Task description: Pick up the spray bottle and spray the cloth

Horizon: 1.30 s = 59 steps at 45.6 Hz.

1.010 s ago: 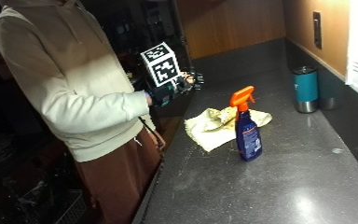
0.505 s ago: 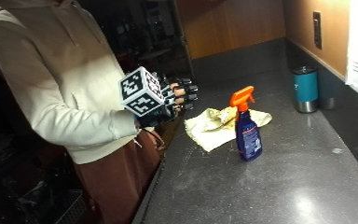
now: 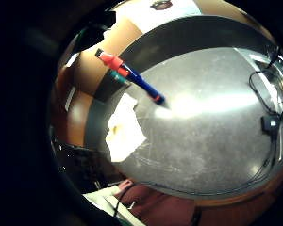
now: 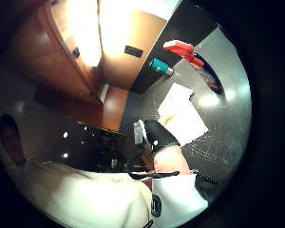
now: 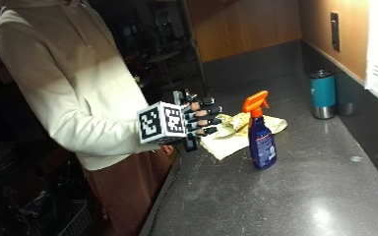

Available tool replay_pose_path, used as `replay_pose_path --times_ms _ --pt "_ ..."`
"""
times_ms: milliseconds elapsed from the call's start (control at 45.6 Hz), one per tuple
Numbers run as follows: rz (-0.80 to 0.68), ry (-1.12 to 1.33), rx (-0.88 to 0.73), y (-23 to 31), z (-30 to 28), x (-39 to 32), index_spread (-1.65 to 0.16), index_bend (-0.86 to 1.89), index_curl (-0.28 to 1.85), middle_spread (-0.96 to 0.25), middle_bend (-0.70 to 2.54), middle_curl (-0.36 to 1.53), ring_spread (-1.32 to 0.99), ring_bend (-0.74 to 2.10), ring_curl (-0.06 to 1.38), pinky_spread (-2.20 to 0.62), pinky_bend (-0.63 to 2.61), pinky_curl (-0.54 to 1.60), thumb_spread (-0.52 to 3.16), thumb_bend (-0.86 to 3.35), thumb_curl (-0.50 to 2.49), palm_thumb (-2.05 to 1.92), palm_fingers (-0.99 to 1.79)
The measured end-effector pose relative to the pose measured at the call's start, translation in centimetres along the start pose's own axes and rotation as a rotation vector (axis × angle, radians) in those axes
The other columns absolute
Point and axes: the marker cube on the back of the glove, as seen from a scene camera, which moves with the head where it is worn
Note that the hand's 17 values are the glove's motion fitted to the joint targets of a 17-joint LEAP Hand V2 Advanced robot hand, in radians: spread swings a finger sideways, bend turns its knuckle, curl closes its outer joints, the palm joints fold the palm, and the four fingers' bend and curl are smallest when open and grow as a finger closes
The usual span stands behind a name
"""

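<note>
Though hidden elsewhere, bare hand (image 4: 165, 151) in thumb-side view.

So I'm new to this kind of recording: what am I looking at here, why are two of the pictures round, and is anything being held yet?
There is no robot here. A person in a light hoodie stands at a dark counter and wears a black glove on the right hand. The ordinary picture comes from a camera beside the counter. The two round ones come from very wide-angle cameras on that hand's palm, one by the thumb and one by the little finger, looking out at what is in front of the hand.

On the counter stand a blue spray bottle with an orange trigger head, upright, and right behind it a crumpled yellowish cloth. Farther back, by the wall, is a teal tumbler.

Nothing is held. The gloved hand hangs in the air at the counter's edge, fingers spread, short of the bottle.
</note>
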Motion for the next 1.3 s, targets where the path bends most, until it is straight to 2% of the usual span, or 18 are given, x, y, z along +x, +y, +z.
replay_pose_path --times_ms 307,1032,1163,1295 --pt "0.152 -0.153 0.028 -2.5 3.9 2.1 -0.36 0.1 0.16 -0.05 0.19 0.31 -0.02 0.45 0.32 0.13 0.57 0.39 0.97 -0.03 0.39 0.62 0.13" --pt "0.283 -0.266 -0.074 -10.5 12.4 4.5 -0.37 0.13 0.18 -0.05 0.2 0.33 -0.02 0.45 0.3 0.12 0.57 0.36 0.91 -0.04 0.39 0.67 0.11" --pt "0.283 -0.281 -0.078 -11.9 13.9 4.2 -0.36 0.17 0.21 -0.07 0.24 0.34 -0.03 0.42 0.29 0.12 0.51 0.34 0.91 -0.04 0.38 0.66 0.2" --pt "0.278 -0.252 -0.067 -13.3 14.3 3.7 -0.36 0.24 0.26 -0.11 0.28 0.35 -0.05 0.4 0.28 0.11 0.39 0.31 0.9 -0.03 0.37 0.65 0.41"
